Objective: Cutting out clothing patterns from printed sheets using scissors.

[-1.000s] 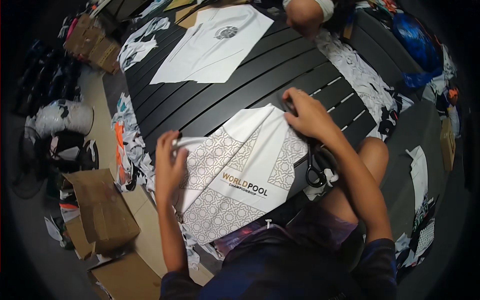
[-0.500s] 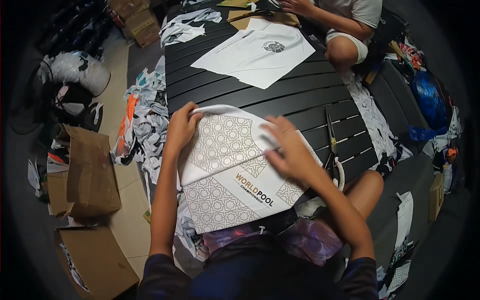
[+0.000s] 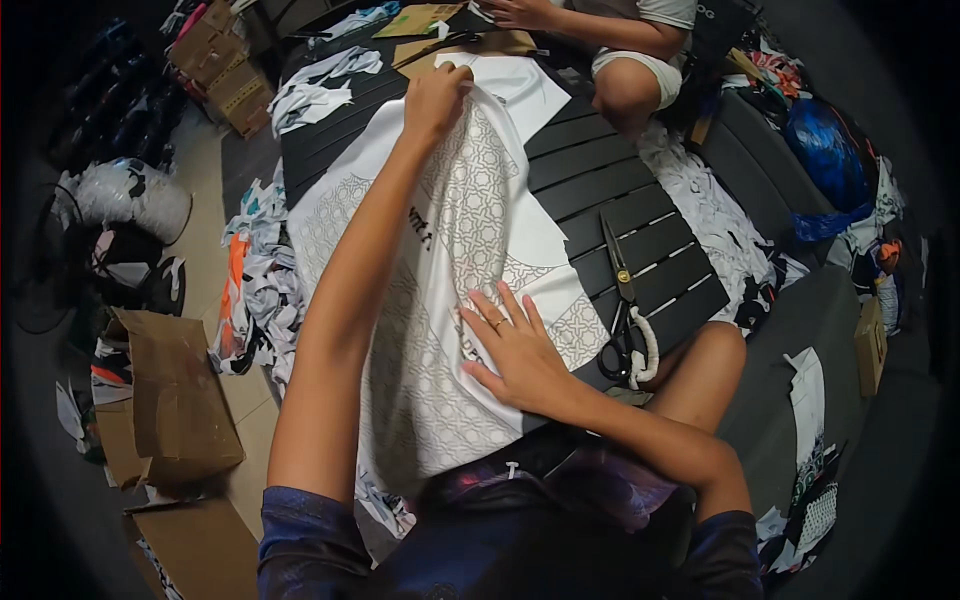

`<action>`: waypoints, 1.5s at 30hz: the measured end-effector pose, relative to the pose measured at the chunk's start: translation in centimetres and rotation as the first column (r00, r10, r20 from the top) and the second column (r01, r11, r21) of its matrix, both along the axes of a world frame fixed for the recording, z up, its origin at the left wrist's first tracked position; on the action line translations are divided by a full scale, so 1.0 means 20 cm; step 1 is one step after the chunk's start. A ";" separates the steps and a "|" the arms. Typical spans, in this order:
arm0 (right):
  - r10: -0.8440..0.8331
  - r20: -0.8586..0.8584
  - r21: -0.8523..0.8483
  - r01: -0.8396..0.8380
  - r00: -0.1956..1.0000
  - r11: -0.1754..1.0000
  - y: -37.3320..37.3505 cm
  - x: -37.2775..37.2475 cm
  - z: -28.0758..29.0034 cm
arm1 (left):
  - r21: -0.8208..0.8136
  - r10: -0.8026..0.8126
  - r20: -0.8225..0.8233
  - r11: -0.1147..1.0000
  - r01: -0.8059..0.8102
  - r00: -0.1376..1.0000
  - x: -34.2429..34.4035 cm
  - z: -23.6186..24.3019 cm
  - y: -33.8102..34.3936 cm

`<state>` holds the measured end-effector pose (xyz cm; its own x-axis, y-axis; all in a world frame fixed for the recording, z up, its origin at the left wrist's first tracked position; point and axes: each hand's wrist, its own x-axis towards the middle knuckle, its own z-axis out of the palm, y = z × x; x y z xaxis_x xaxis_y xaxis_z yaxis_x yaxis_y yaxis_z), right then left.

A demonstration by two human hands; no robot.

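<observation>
White fabric with a pale geometric star pattern (image 3: 475,220) is spread over the near part of the slatted table and runs down to my lap. My left hand (image 3: 438,100) is stretched far forward, its fingers closed on the raised far edge of this fabric. Folds hang from that grip toward me. My right hand (image 3: 520,355), a ring on one finger, lies flat with spread fingers on the near part of the cloth. Beyond it, a plain white fabric piece (image 3: 545,95) is partly covered. Scissors (image 3: 622,275) with black handles, one wrapped in white, rest right of the fabric.
Opposite, a person (image 3: 630,40) sits at the far end of the black slatted table (image 3: 640,180). Fabric scraps (image 3: 265,280) heap along the left side, with more scraps (image 3: 690,210) at the right. Cardboard boxes (image 3: 175,390) stand at the left; a blue plastic bag (image 3: 830,150) lies right.
My left hand has moved far forward, pulling the patterned fabric's edge up and over the white piece. My right hand has come nearer me and now lies flat on the cloth. The view has shifted.
</observation>
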<state>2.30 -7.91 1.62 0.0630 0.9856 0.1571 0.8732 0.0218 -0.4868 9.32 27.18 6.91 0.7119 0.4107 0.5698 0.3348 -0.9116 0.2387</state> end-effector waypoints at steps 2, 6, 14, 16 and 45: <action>-0.063 0.030 -0.034 0.064 0.998 0.997 -0.01 0.02 0.01 | 0.063 0.024 0.022 0.998 -0.026 0.999 0.07 -0.04 -0.10; -0.145 0.029 -0.012 0.146 0.989 0.989 -0.03 0.10 0.05 | -0.035 -0.182 0.042 0.982 0.184 0.982 -0.16 -0.13 -0.39; -0.040 0.013 -0.052 0.041 0.999 0.998 -0.05 0.18 0.07 | -0.251 -0.022 -0.248 0.967 -0.042 0.969 -1.10 -0.34 -0.60; 0.012 0.040 -0.074 -0.009 0.999 0.997 -0.04 0.18 0.10 | -0.229 0.006 -0.285 0.971 -0.074 0.959 -1.16 -0.34 -0.58; -0.136 0.183 -0.065 0.150 0.974 0.987 0.53 0.78 -0.02 | -0.207 0.173 -0.045 0.962 -0.179 0.984 -1.45 -0.20 -0.35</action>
<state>17.88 2.73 1.21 0.1822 0.9780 0.1016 0.9372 -0.1415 -0.3189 -19.76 20.11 2.99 0.6310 0.6388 0.4402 0.4940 -0.7684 0.4069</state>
